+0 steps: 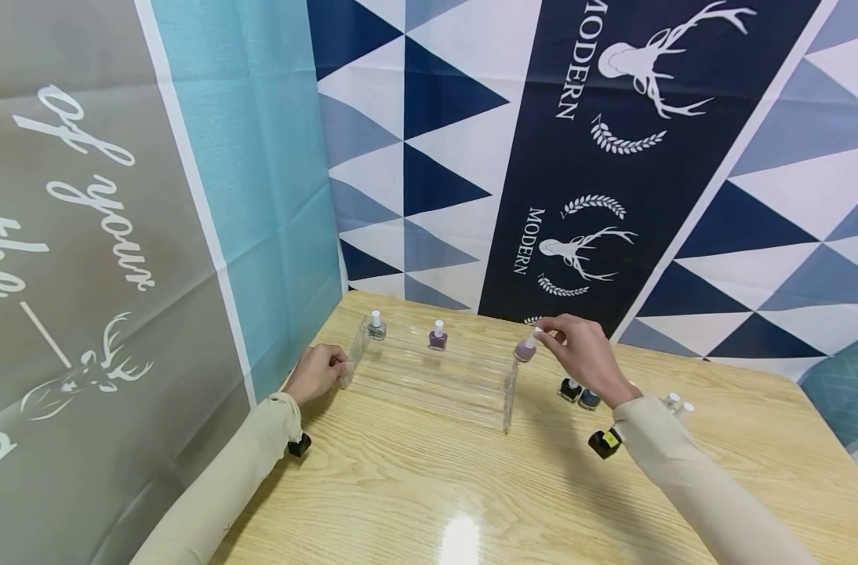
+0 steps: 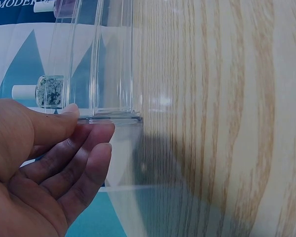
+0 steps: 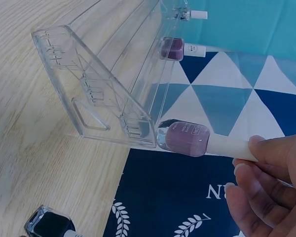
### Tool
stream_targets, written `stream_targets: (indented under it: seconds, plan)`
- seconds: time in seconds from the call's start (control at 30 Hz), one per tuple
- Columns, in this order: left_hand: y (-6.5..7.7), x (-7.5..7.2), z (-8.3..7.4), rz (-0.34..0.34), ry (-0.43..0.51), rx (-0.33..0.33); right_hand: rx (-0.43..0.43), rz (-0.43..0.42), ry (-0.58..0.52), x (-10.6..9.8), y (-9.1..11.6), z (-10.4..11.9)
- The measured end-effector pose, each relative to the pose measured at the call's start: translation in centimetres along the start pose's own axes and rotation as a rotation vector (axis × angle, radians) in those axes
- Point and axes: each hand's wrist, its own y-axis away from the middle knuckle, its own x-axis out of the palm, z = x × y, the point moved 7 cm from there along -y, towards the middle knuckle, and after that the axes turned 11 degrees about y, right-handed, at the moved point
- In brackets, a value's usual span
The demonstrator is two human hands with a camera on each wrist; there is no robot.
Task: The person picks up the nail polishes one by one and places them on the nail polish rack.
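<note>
Mauve polish bottle [image 1: 525, 350] is tilting toward three o'clock of the clear rack [image 1: 429, 384], just beside its upper corner; whether they are touching, I cannot tell. The right hand [image 1: 580, 349] is pinching its white cap [image 3: 231, 146], likely leaving the glass unobstructed. At nine o'clock, the left hand [image 1: 318, 373] is gripping the end panel [image 1: 359, 347] between thumb and fingers, probably steadying the rack.
</note>
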Motion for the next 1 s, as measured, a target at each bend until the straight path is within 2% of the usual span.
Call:
stream_targets:
  seconds: [0.33,0.67,1.0]
  plan:
    - [-0.1,0.1,0.1,0.004,0.005,-0.016,-0.029,0.004,0.014,0.7,-0.9,0.6]
    - [0.0,0.0,0.0,0.014,0.006,-0.015,-0.019,0.009,0.008,1.2,-1.6,1.3]
    - [-0.1,0.1,0.0,0.015,0.012,-0.022,-0.033,0.042,-0.002,2.2,-2.1,2.4]
